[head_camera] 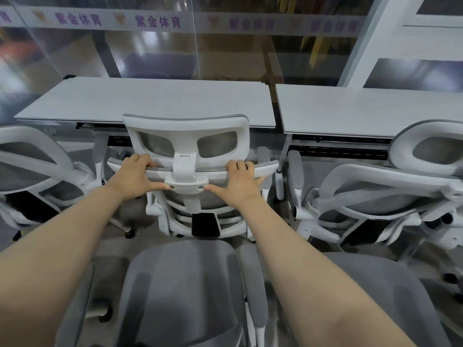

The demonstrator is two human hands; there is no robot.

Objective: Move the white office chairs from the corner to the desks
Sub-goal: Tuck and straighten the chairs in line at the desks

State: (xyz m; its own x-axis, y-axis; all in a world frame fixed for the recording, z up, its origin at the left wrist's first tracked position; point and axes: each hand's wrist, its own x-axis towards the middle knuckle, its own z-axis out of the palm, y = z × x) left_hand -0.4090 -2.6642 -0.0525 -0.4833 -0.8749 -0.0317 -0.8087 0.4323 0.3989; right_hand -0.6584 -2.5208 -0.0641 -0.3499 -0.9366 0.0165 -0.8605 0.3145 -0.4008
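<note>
A white office chair (186, 128) with grey mesh stands in the centre, its back toward me, facing the left white desk (150, 101). My left hand (132, 176) grips the top edge of its backrest left of the headrest post, fingers curled over the rim. My right hand (240, 179) grips the same edge on the right side. Both thumbs lie along the back of the frame.
Another white chair (32, 156) stands at the left and one (400, 186) at the right before a second desk (363, 108). Two grey seats (183, 284) (375, 296) sit close below me. A glass partition (150, 46) runs behind the desks.
</note>
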